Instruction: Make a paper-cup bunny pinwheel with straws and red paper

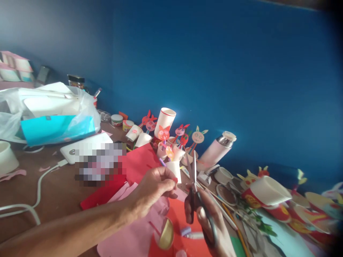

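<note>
**A:** What's the left hand (151, 187) doing?

**B:** Fingers curled, thumb pressed against the forefinger in a tight pinch. A short purple straw (162, 162) seems to come out of that pinch, though the fingers hide the held end, so I can't be sure.

**A:** How would that handle?

**B:** Very light, smooth and a bit slippery, I'd judge, and it would crush if squeezed hard. Best taken near one end with the fingertips, not gripped across the middle.

**A:** And the right hand (211, 225)?

**B:** Closed around the black loops of the scissors (193, 200), with the blades pointing up in a narrow V, slightly open. They look stiff and firm, and the loops are the place to hold them.

**A:** Where's all that?

**B:** Take the pink vacuum flask (214, 151) as the mark. Both hands are in front of it and to its left, the blade tips pointing its way. A small white paper cup (174, 170) stands just behind the left fingertips; I can't tell if they touch.

**A:** Further out?

**B:** Red paper (139, 160) lies left of the flask, with pink paper (125, 235) nearer the camera. A rabbit-faced paper figure (198, 137) stands just left of the flask, and a stack of paper cups (265, 191) lies to its right.
</note>
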